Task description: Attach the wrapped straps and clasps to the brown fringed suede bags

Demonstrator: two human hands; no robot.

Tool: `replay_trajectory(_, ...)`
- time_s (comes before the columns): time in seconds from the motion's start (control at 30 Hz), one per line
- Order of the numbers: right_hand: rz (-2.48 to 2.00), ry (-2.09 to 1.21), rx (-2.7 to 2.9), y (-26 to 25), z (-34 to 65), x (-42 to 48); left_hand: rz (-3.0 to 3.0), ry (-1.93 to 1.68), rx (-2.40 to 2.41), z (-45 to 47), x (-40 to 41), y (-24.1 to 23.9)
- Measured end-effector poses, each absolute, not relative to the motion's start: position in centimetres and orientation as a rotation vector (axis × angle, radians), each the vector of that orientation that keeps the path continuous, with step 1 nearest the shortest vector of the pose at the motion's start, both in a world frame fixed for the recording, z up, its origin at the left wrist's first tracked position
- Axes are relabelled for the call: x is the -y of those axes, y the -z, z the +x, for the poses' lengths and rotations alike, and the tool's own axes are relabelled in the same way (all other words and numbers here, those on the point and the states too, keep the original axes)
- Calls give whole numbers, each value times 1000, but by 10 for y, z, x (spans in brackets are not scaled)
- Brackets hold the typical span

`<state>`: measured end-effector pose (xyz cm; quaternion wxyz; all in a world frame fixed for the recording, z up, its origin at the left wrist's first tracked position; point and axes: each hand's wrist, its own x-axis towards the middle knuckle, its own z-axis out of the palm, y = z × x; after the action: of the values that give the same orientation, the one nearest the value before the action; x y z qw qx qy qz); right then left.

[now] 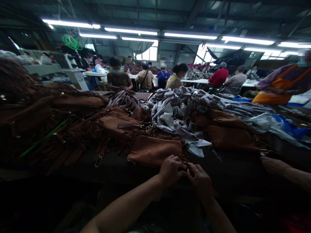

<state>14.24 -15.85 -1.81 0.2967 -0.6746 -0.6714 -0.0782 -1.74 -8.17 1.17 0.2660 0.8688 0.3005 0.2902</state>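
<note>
A brown suede fringed bag (155, 150) lies flat on the dark table (233, 168) right in front of me. My left hand (171, 170) is closed at the bag's near right corner, fingers pinched on a small metal fitting there. My right hand (200, 179) is also closed and meets the left at that same corner; what its fingers pinch is hidden. Both forearms reach up from the bottom of the view.
A heap of brown fringed bags (48, 123) fills the left. Brown straps (126, 98) and a pile of grey wrapped straps (175, 106) lie behind. More brown bags (230, 132) sit to the right. Another person's forearm (286, 171) rests at right. Several workers sit at far tables.
</note>
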Motion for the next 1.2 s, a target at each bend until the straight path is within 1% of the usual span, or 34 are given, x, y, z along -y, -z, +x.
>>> replay_trajectory(0.13,-1726,287,1823,4,141,150,2463,-728,-648,-15,78,-7)
replay_trajectory(0.23,-1642,299,1870,-9,145,145,2491,-756,-665,-20,83,-10)
replay_trajectory(0.33,-1536,322,1947,-20,154,144,2475,-869,-746,-47,89,-17)
replay_trajectory(0.4,-1475,314,1989,-26,157,143,2406,-1026,-946,-82,90,-21)
replay_trajectory(0.5,-1433,216,2006,-38,142,134,2105,-1257,-1510,-148,87,-20)
replay_trajectory(0.57,-1398,133,1999,-48,117,124,1857,-1266,-1824,-187,83,-17)
replay_trajectory(0.63,-1326,63,2018,-59,82,109,1740,-1139,-1943,-212,79,-14)
replay_trajectory(0.77,-1243,-100,2072,-69,14,79,1729,-749,-1959,-223,65,-18)
replay_trajectory(0.83,-1239,-194,2103,-68,-10,69,1675,-645,-1952,-222,56,-21)
replay_trajectory(0.93,-1239,-267,2131,-60,-29,59,1547,-674,-1799,-220,40,-17)
replay_trajectory(1.1,-1239,-276,2129,-44,-33,50,1210,-850,-1472,-211,19,9)
replay_trajectory(1.2,-1255,-234,2135,-38,-31,42,1108,-972,-1455,-203,13,20)
